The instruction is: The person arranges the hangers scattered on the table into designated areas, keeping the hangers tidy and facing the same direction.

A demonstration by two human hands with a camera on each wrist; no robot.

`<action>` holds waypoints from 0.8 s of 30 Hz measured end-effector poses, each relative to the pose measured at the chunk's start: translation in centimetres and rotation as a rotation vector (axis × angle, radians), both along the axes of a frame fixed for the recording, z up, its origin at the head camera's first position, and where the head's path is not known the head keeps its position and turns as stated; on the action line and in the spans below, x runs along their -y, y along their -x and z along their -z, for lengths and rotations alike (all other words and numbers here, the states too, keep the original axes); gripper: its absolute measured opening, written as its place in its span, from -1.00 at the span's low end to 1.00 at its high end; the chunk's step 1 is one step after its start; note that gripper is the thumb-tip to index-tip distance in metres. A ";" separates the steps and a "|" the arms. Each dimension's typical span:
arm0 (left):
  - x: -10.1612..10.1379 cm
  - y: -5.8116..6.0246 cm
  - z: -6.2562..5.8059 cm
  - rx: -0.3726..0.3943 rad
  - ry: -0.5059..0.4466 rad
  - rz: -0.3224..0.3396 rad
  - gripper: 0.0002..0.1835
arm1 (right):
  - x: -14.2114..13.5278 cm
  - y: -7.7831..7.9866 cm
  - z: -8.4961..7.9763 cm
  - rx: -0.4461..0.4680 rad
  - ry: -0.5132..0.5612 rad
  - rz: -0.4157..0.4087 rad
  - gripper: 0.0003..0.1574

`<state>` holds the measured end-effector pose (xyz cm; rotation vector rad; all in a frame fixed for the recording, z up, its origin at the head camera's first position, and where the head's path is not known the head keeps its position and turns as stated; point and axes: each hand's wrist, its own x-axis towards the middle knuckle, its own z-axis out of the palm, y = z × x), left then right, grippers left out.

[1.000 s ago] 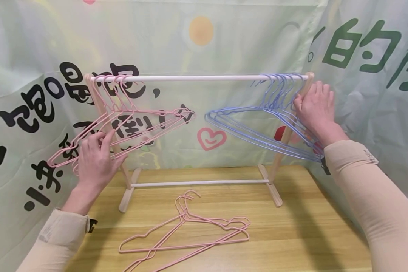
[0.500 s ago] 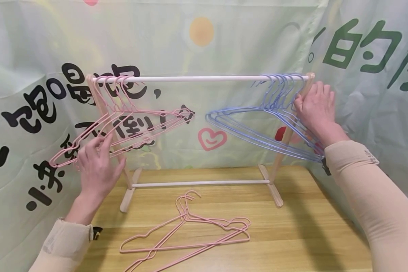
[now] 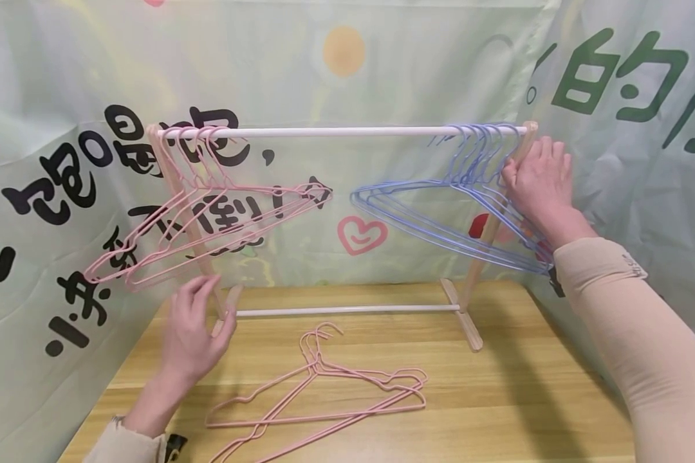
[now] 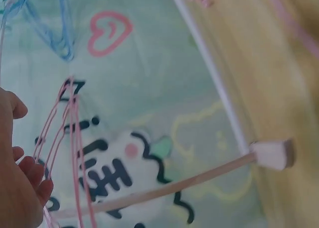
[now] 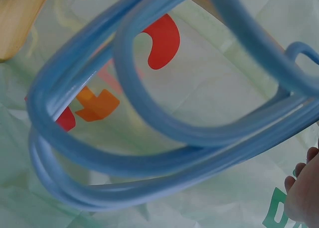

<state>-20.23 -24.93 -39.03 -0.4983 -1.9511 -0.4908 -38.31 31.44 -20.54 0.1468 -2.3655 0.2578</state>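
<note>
My left hand (image 3: 195, 331) is in the air below the hung pink hangers (image 3: 266, 190), fingers relaxed and holding nothing. In the left wrist view those fingers (image 4: 34, 172) appear beside the pink wires. My right hand (image 3: 538, 183) grips the wooden clothes rack (image 3: 342, 132) near the top of its right post. Several blue hangers (image 3: 460, 184) hang from the rail's right end, beside that hand; their rounded ends fill the right wrist view. Pink hangers (image 3: 315, 368) also lie overlapped on the table, with their hooks toward the rack.
The rack's white lower bar (image 3: 347, 310) and wooden feet (image 3: 469, 328) stand on the wood-grain table (image 3: 527, 386). Behind and at both sides hangs a printed cloth (image 3: 347, 90). The hung hangers stick out toward the front on both sides.
My left hand has let go of the hung pink hangers and moved down and to the right, away from them. The right hand stays on the rack post.
</note>
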 end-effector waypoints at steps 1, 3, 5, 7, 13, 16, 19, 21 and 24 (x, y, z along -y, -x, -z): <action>-0.1 -0.2 0.4 0.029 0.006 0.017 -0.34 | 0.0 0.0 0.0 0.002 0.000 0.001 -0.47; -0.2 -0.6 1.3 0.094 0.018 0.055 -0.33 | 0.0 0.0 -0.1 0.006 0.001 0.003 -0.47; -0.3 -0.8 2.3 0.147 0.038 0.087 -0.33 | 0.0 0.0 -0.1 0.009 0.000 0.003 -0.47; -0.3 -1.0 3.2 0.194 0.061 0.119 -0.31 | 0.0 0.0 -0.1 0.009 0.003 0.002 -0.47; -0.7 -1.4 5.5 0.301 0.137 0.195 -0.23 | -0.1 0.0 -0.1 0.013 0.009 0.003 -0.48; -1.0 -1.8 6.6 0.378 0.163 0.210 -0.22 | -0.1 0.0 -0.1 0.015 0.006 0.002 -0.48; -1.2 -2.3 7.6 0.464 0.179 0.219 -0.22 | -0.1 0.0 -0.1 0.014 0.003 0.003 -0.48; -1.2 -2.6 8.2 0.511 0.194 0.223 -0.21 | -0.1 0.0 -0.1 0.011 0.002 0.003 -0.48; -1.2 -3.0 8.9 0.600 0.215 0.229 -0.19 | -0.1 0.1 0.0 0.007 0.000 0.003 -0.49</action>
